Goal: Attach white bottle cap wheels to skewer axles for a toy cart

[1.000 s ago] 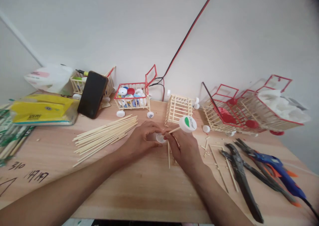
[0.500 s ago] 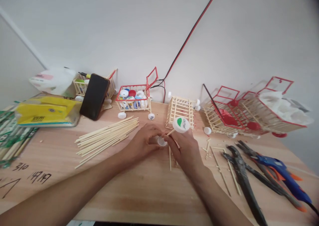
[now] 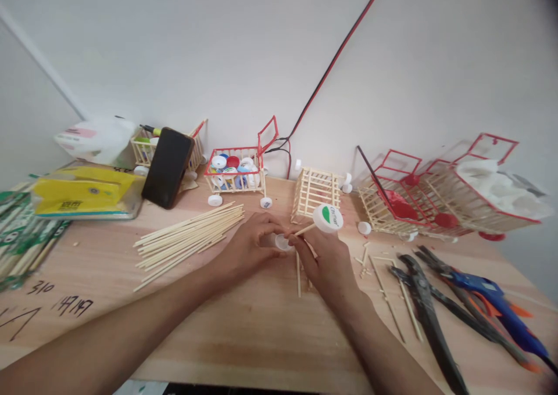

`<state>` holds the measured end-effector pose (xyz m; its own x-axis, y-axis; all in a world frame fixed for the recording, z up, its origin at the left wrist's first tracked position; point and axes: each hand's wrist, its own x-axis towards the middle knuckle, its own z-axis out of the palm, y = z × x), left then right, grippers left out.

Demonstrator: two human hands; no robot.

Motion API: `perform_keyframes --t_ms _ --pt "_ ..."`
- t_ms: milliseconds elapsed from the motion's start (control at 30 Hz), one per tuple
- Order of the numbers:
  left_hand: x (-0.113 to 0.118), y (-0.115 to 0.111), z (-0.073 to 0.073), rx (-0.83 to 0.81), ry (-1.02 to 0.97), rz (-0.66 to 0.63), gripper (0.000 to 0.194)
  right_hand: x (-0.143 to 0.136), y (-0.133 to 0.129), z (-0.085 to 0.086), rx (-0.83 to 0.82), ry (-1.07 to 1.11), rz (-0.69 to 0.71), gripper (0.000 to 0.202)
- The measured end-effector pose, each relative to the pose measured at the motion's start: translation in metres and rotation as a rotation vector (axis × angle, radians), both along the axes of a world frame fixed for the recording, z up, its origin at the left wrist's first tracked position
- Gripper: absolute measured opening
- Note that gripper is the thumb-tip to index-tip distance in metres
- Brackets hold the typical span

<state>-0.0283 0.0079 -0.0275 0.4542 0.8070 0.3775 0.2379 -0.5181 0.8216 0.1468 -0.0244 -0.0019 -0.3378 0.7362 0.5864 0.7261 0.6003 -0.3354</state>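
Note:
Near the middle of the table, my left hand (image 3: 253,244) is closed round a small clear plastic cap (image 3: 283,242), its open side facing up. My right hand (image 3: 325,261) pinches a thin wooden stick (image 3: 305,229) that has a white cap with a green mark (image 3: 328,218) on its far end. The stick's near end is at the clear cap; whether they touch is hard to tell. Behind my right hand lies a small stick-built basket frame (image 3: 317,191) with white cap wheels.
Loose sticks (image 3: 192,238) lie left of my hands. Stick carts with red trim (image 3: 235,171) line the wall. A phone (image 3: 168,168) leans at the left. Pliers (image 3: 429,319) and a blue glue gun (image 3: 492,293) lie at the right.
The stick in my right hand has tilted lower, and its white cap has moved slightly right. The clear cap in my left hand now faces more upward. The whole view has shifted slightly.

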Motion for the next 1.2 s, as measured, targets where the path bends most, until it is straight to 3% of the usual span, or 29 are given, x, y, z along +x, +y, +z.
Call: perform_keyframes --t_ms 733,967,1200 --pt "-0.0011 0.0026 -0.0023 0.118 0.065 -0.017 0.024 0.0000 0.0001 -0.0020 0.031 -0.005 -0.007 0.015" --pt "-0.0005 0.0001 0.0068 0.100 0.091 0.021 0.026 0.0010 0.0002 -0.0020 0.028 0.017 -0.021 0.014" --pt "-0.0015 0.0022 -0.0022 0.184 0.083 0.022 0.024 0.0010 0.0008 -0.0048 0.029 0.007 -0.019 0.017"
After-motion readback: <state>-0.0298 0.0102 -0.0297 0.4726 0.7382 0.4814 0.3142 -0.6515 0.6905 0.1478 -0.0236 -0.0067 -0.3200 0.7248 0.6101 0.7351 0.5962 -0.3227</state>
